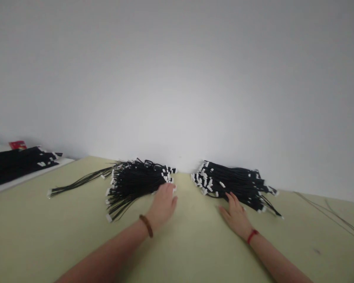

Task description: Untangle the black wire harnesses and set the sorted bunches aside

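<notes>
Two heaps of thin black cables with small white connectors lie on a pale green table (194, 251) against a white wall. My left hand (164, 204) rests palm down, fingers stretched, at the near right edge of the left heap (132, 182), touching its white connectors. My right hand (236, 214) lies flat with fingers apart at the near edge of the right heap (233, 182). A brown bead bracelet circles my left wrist, a red cord my right. Neither hand holds anything.
A loose strand of black cables (76, 182) trails left from the left heap. Further left, a white tray (17, 179) carries more black cables and a red packet (17, 145). Thin wires (336, 220) lie on the table at far right.
</notes>
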The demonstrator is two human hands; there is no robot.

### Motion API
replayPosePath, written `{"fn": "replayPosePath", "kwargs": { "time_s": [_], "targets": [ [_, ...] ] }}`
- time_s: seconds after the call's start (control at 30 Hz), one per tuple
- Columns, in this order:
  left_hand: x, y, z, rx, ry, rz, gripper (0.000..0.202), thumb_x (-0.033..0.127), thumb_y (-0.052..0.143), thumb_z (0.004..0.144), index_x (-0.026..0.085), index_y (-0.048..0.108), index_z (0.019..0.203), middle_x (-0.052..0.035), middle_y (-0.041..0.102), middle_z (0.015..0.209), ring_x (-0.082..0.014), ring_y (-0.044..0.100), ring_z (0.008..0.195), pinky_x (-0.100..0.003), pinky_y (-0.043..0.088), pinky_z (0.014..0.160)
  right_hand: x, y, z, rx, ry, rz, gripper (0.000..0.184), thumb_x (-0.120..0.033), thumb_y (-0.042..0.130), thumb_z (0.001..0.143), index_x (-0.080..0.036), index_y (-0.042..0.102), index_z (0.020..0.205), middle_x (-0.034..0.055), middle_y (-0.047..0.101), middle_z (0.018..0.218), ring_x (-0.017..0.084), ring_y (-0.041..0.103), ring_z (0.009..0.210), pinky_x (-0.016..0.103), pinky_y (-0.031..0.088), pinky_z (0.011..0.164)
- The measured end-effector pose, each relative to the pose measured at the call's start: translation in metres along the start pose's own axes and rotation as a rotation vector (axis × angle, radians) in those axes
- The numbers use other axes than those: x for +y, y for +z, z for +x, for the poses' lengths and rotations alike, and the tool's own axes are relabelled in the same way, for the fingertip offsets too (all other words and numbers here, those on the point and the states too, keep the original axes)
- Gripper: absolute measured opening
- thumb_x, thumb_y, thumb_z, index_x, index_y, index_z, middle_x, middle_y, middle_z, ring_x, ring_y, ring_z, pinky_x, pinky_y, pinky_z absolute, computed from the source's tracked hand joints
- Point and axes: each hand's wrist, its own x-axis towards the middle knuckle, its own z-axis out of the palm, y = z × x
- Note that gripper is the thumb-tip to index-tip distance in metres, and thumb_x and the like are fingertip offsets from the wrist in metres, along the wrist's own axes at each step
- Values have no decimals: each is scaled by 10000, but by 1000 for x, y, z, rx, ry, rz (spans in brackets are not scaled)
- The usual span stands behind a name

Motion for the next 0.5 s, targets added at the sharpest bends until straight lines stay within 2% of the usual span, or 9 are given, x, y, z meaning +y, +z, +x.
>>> {"fn": "replayPosePath", "kwargs": {
  "time_s": [0.1, 0.2, 0.27, 0.37, 0.43, 0.5],
  "targets": [
    [-30, -22, 36, 184, -46, 111, 303, 274, 498, 807, 128, 490, 1073, -105, 418, 1216, -262, 354, 1146, -484, 251, 952, 0, -2, 2, 11, 4, 39, 506, -361, 456, 852, -144, 322, 1289, 133, 267, 1358, 271, 325, 1203, 471, 317, 945],
    [-50, -28, 46, 267, -24, 131, 204, 216, 546, 748, 131, 531, 933, -105, 485, 1135, -282, 339, 1141, -501, 202, 961, -1, -3, 1, 14, -10, 56, 480, -338, 472, 848, -144, 348, 1269, 128, 292, 1342, 266, 331, 1199, 463, 327, 941],
    [-58, -28, 44, 278, 16, 82, 114, 212, 551, 732, 147, 535, 823, -85, 558, 983, -258, 424, 1040, -463, 252, 940, 0, -4, 1, 11, -10, 56, 468, -330, 477, 847, -143, 360, 1260, 127, 316, 1324, 264, 345, 1189, 464, 331, 938],
    [-67, -42, 41, 308, 65, -62, 134, 286, 476, 786, 160, 497, 823, -46, 580, 800, -184, 532, 793, -355, 399, 793, 0, -5, 2, 2, -8, 48, 453, -320, 484, 845, -143, 378, 1248, 125, 343, 1305, 260, 361, 1176, 466, 335, 934],
    [-72, -65, 43, 397, 82, -169, 165, 325, 392, 825, 166, 437, 834, -21, 558, 723, -142, 535, 673, -295, 432, 692, 0, -5, 2, -2, -12, 43, 442, -314, 490, 843, -143, 390, 1238, 122, 357, 1293, 259, 367, 1170, 466, 337, 932],
    [-76, -96, 45, 559, 96, -253, 191, 351, 291, 853, 184, 361, 789, 23, 472, 624, -107, 480, 572, -260, 423, 636, 0, -6, 2, -3, -21, 40, 432, -308, 493, 841, -143, 399, 1229, 119, 367, 1283, 256, 374, 1164, 466, 341, 928]
  ]
}}
